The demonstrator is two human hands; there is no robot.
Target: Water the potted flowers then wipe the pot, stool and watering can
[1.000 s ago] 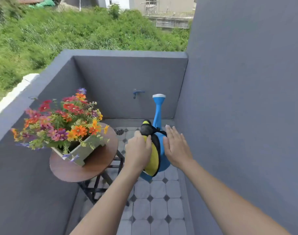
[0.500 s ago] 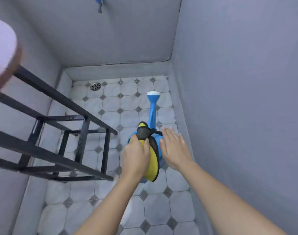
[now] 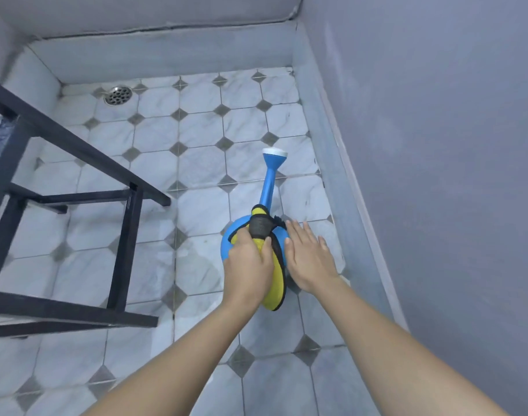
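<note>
Head view: the left hand (image 3: 247, 265) curls its fingers round a yellow-and-black cloth (image 3: 276, 283) on the blue watering can (image 3: 268, 187); the right hand (image 3: 309, 259), fingers straight, lies against its side.

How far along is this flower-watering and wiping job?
Done: cannot tell; the flowers and pot are out of view. In hand: the left hand grips a yellow black-edged piece atop the blue watering can, handle or cloth unclear, down by the tiled floor; the right hand lies flat on the can's side. Left: probably wiping; the stool stands alongside.
</note>
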